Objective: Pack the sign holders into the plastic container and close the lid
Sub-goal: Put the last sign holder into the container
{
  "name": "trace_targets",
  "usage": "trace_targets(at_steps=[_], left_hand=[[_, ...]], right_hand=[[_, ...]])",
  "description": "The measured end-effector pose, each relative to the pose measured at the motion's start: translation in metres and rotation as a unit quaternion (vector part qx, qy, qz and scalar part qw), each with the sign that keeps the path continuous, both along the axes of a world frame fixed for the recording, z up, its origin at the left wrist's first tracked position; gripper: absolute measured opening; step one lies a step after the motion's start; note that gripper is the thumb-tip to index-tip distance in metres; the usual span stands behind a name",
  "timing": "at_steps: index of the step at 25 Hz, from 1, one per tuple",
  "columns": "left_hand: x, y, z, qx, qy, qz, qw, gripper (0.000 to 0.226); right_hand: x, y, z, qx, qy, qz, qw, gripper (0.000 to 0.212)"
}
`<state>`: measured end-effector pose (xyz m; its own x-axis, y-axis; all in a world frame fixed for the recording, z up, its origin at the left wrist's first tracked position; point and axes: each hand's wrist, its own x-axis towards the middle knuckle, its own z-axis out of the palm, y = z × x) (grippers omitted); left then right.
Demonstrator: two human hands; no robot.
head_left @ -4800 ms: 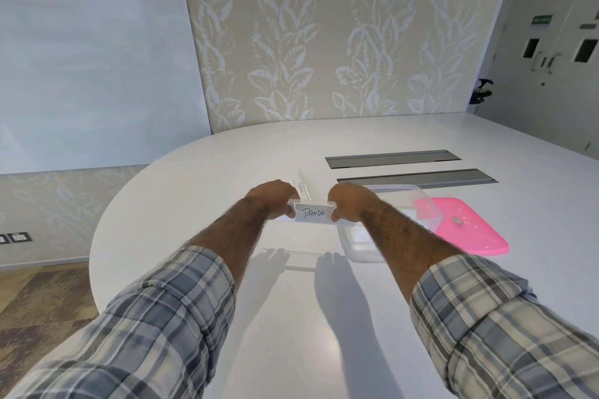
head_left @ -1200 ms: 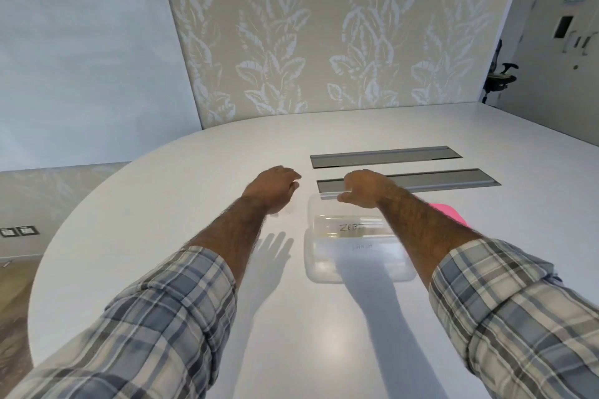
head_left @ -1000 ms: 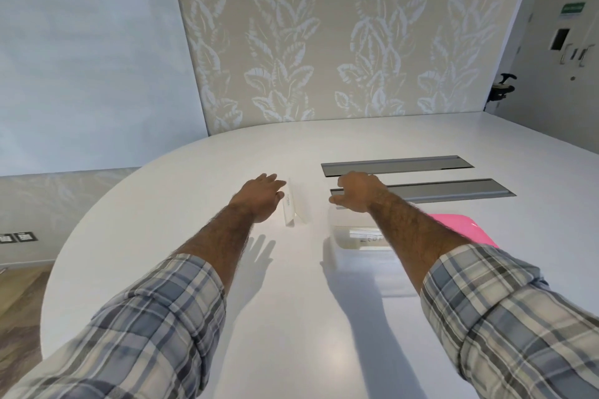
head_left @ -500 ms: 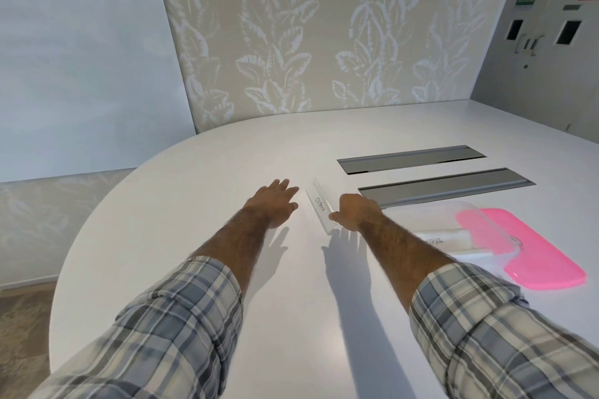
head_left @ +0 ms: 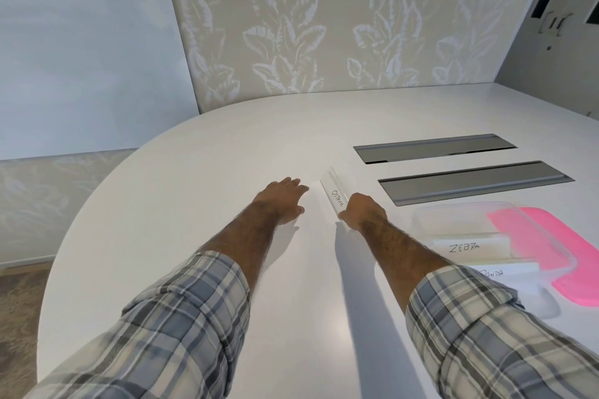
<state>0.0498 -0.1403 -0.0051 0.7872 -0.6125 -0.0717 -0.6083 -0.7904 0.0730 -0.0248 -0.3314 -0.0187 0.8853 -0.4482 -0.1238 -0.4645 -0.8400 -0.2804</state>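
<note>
A clear sign holder point(head_left: 334, 193) with a handwritten card lies on the white table between my hands. My right hand point(head_left: 363, 212) grips its near end with curled fingers. My left hand point(head_left: 280, 199) hovers just left of it with straight fingers and holds nothing. The clear plastic container point(head_left: 428, 215) stands at the right with two sign holders inside, one marked ZEBRA point(head_left: 464, 247) and one marked PANDA point(head_left: 492, 273). The pink lid point(head_left: 551, 236) lies behind and to the right of the container, partly seen through its wall.
Two grey cable hatches point(head_left: 434, 147) point(head_left: 476, 181) are set into the white table point(head_left: 194, 204) beyond the container. The table's rounded edge runs along the left. A patterned wall stands behind, with doors at the far right.
The PANDA and ZEBRA holders went into the container earlier. In the last half second my right hand has closed on the near end of the remaining sign holder; my left hand stays beside it.
</note>
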Motion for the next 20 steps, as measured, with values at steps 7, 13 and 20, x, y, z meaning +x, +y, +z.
trace_targets(at_steps=[7, 13, 20], left_hand=[[0.016, -0.007, 0.002, -0.017, -0.005, -0.001, 1.0, 0.065], [0.031, -0.016, 0.002, -0.011, -0.014, -0.035, 0.999, 0.076], [0.035, -0.023, -0.007, -0.001, 0.032, -0.004, 0.999, 0.074]], right_hand=[[0.01, -0.021, -0.001, -0.025, 0.035, 0.076, 0.996, 0.039], [0.018, -0.037, 0.001, -0.015, 0.04, 0.152, 0.987, 0.048], [0.021, -0.043, 0.001, -0.028, 0.044, 0.191, 0.98, 0.052]])
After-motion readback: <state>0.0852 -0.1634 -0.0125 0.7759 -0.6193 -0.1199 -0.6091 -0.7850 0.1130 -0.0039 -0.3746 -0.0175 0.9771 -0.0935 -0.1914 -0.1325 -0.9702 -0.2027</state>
